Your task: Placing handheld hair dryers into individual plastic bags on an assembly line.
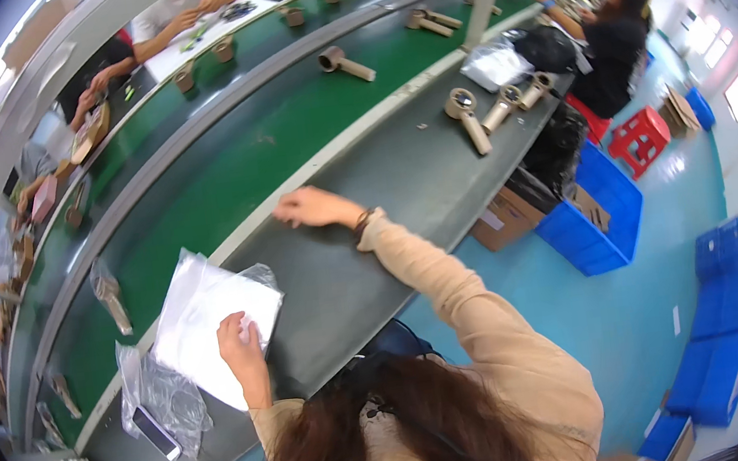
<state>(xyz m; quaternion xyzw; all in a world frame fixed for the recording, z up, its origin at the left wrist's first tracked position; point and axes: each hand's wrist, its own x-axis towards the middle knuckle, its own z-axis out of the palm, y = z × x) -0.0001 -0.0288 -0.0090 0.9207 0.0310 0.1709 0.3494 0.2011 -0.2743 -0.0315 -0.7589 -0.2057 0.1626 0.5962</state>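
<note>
My left hand [243, 355] rests on a stack of clear plastic bags over white sheets [195, 330], its fingers slightly bent and apart. Out over the grey bench, close to the conveyor's rim, is my right hand [318, 207]. Its fingers are loosely bent, and I see nothing in them. Crumpled clear plastic bags [173, 397] lie to the left of the stack, partly under a phone [156, 433]. Farther along the bench to the right are three beige hair dryers [467, 117], away from both hands.
Beyond the bench a green conveyor belt [223, 170] carries more hair dryers [347, 64] and bagged ones [110, 297]. Several people work across it and at the far right. On the floor to the right stand a blue crate [594, 226], a cardboard box [506, 218] and a red stool [639, 140].
</note>
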